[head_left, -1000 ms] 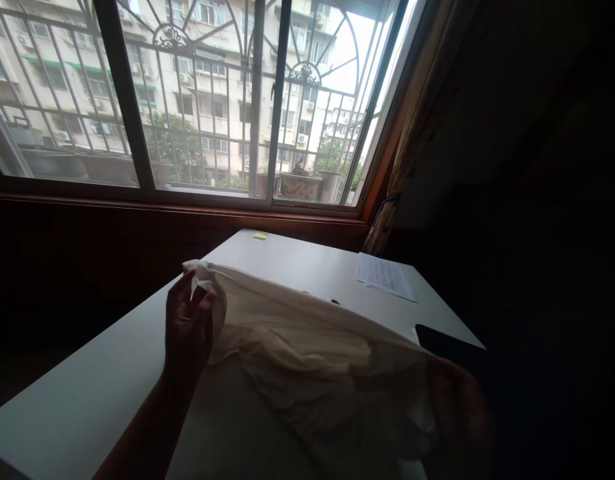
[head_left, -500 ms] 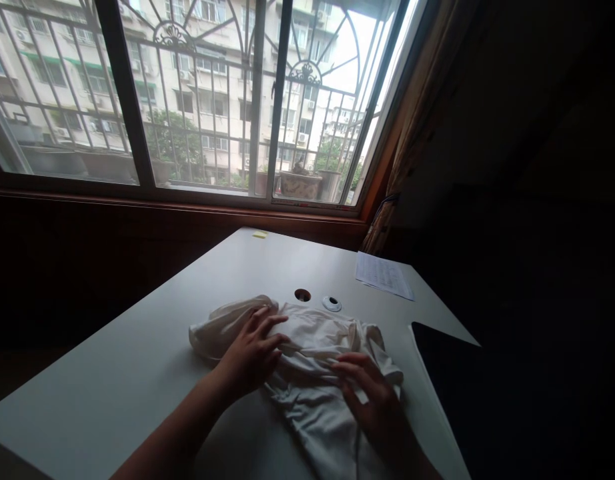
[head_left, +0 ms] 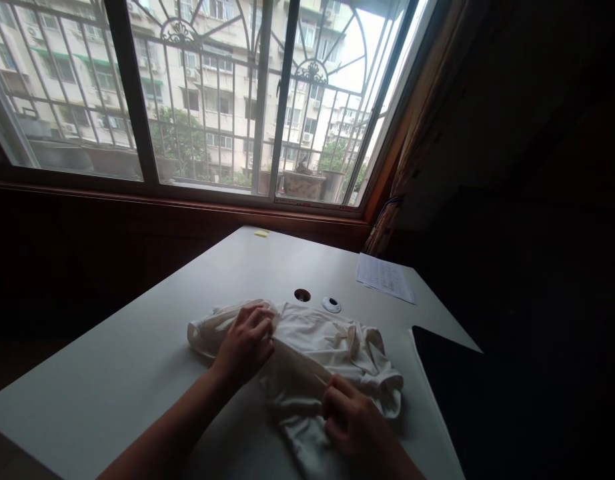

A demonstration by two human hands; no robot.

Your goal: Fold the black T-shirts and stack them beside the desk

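Note:
A rumpled white cloth garment (head_left: pixel 307 333) lies across the near part of the white table. Its rounded left end sticks out past my left hand (head_left: pixel 247 337), whose fingers are curled onto the fabric near the top left. Lower right, my right hand (head_left: pixel 350 410) pinches a fold of the same garment. Between the two hands the fabric is drawn into a taut slanting ridge. A small tie or twisted strip shows on the garment's right part, and its lower end runs down toward the near edge, partly hidden by my right hand.
The white table (head_left: pixel 137 333) has a round hole (head_left: pixel 302 295) and a round grommet cover (head_left: pixel 331 305) beyond the garment. Printed papers (head_left: pixel 386 278) lie at the back right, a yellow note (head_left: pixel 261 233) at the far corner. A barred window stands behind.
My right hand has closed on the fabric and moved slightly down and left. The fingers of my left hand have curled in. A fold between them is now pulled tight.

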